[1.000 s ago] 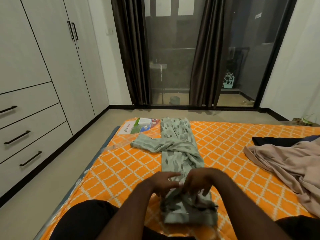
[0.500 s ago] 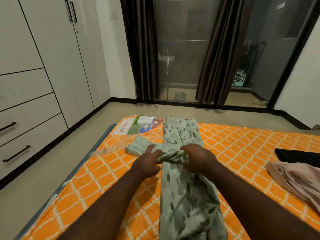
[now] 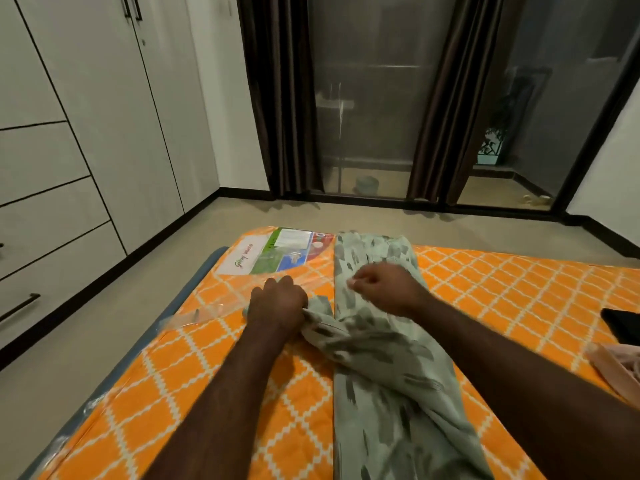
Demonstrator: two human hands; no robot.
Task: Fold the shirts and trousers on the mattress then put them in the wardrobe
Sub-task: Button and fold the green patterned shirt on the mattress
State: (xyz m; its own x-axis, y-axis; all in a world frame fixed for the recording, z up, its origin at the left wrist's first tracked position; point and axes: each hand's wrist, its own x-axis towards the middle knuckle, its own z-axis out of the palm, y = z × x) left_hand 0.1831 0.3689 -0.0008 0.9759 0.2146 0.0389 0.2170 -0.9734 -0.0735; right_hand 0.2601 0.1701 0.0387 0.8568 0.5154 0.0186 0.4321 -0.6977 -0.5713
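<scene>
A pale green shirt (image 3: 388, 386) with dark brush marks lies folded into a long strip down the middle of the orange patterned mattress (image 3: 207, 386). One sleeve sticks out to the left, and my left hand (image 3: 277, 303) grips its end. My right hand (image 3: 377, 285) hovers over the far part of the strip with fingers curled; whether it pinches the cloth is unclear. The white wardrobe (image 3: 104, 98) stands along the left wall with its doors closed.
A beige garment (image 3: 620, 365) and a black one (image 3: 623, 323) lie at the mattress's right edge. A printed label (image 3: 277, 251) under clear plastic sits at the far left corner. Drawers (image 3: 45, 216) are below the wardrobe doors. Dark curtains and a glass door stand ahead.
Both hands moved from the near end of the shirt to its middle. My left hand took hold of the sleeve; my right hand slid farther up the strip. The camera leaned forward.
</scene>
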